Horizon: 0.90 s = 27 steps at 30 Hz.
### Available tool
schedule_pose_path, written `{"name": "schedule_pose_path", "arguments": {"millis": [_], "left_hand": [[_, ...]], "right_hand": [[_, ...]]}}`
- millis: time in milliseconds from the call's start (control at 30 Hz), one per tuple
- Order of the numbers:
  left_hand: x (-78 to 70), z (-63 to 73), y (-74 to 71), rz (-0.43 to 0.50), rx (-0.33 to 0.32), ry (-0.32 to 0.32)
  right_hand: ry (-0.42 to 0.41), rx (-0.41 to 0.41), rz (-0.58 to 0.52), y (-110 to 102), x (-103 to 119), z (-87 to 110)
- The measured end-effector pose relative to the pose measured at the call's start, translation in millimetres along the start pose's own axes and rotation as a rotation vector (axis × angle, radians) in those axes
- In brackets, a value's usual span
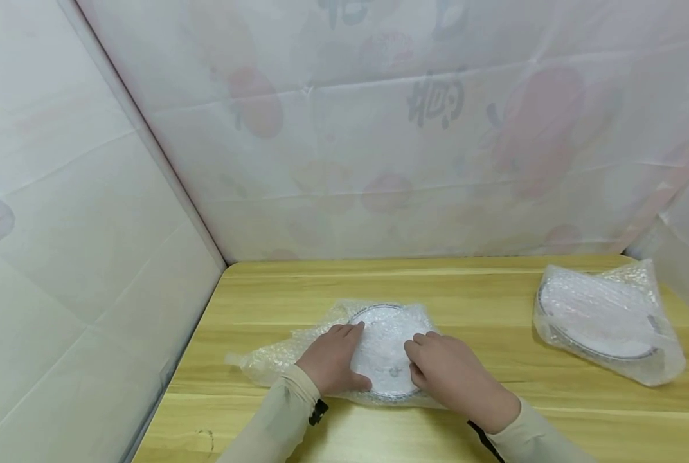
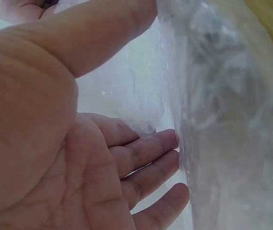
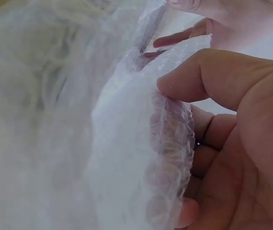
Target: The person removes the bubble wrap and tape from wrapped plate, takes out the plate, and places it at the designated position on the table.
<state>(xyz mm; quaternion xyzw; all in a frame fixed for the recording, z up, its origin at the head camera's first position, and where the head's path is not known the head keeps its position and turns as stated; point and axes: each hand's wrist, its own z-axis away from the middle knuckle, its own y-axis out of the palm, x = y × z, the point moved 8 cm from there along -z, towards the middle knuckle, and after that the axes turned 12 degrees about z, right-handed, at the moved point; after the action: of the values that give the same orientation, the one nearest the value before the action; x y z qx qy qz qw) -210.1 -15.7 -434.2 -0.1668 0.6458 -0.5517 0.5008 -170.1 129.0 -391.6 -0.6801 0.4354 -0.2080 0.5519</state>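
In the head view, a white plate [image 1: 384,354] with a dark line around its rim lies wrapped in clear bubble wrap [image 1: 275,357] at the near middle of a wood-grain table [image 1: 263,280]. The wrap trails out to the left of the plate. The person's left hand [image 1: 334,360] rests on the left side of the bundle, its fingers extended and its thumb apart from them. The right hand [image 1: 451,376] is at the bundle's right side, fingers bent. Both arms wear pale sleeves [image 1: 277,415], with 1 black strap [image 1: 318,412] visible near each wrist. Farther to the right on the table, well apart from the hands, lies a 2nd wrapped plate [image 1: 601,315]. Pale sheets [image 1: 321,154] with faint prints rise behind the table and along its left side.

In the left wrist view, the left hand shows its palm, the thumb stretched away from the fingers, with fingertips against the plastic. Part of the right hand appears at the upper left.

In the right wrist view, the right hand is clamped on an edge of the wrap, thumb on 1 side and bent fingers on the other. Fingers of the left hand show at the upper right; the plate's outline cannot be made out clearly.
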Motion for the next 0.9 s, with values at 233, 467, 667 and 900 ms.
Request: {"name": "schedule_pose_path", "arguments": {"millis": [233, 467, 667, 900], "left_hand": [[1.7, -0.8, 0.0, 0.003, 0.0, -0.013], [-0.3, -1.4, 0.0, -0.012, -0.008, 0.004], [-0.1, -2.2, 1.2, -0.021, -0.003, 0.002], [-1.2, -2.6, 0.8, -0.05, -0.022, 0.028]], "right_hand": [[0.008, -0.023, -0.012, -7.8, -1.5, 0.3], [-0.119, -0.105, -0.045, -11.4, 16.5, 0.3], [-0.394, -0.099, -0.131, -13.3, 60.5, 11.4], [-0.375, -0.101, -0.068, -12.1, 71.1, 16.3]]}}
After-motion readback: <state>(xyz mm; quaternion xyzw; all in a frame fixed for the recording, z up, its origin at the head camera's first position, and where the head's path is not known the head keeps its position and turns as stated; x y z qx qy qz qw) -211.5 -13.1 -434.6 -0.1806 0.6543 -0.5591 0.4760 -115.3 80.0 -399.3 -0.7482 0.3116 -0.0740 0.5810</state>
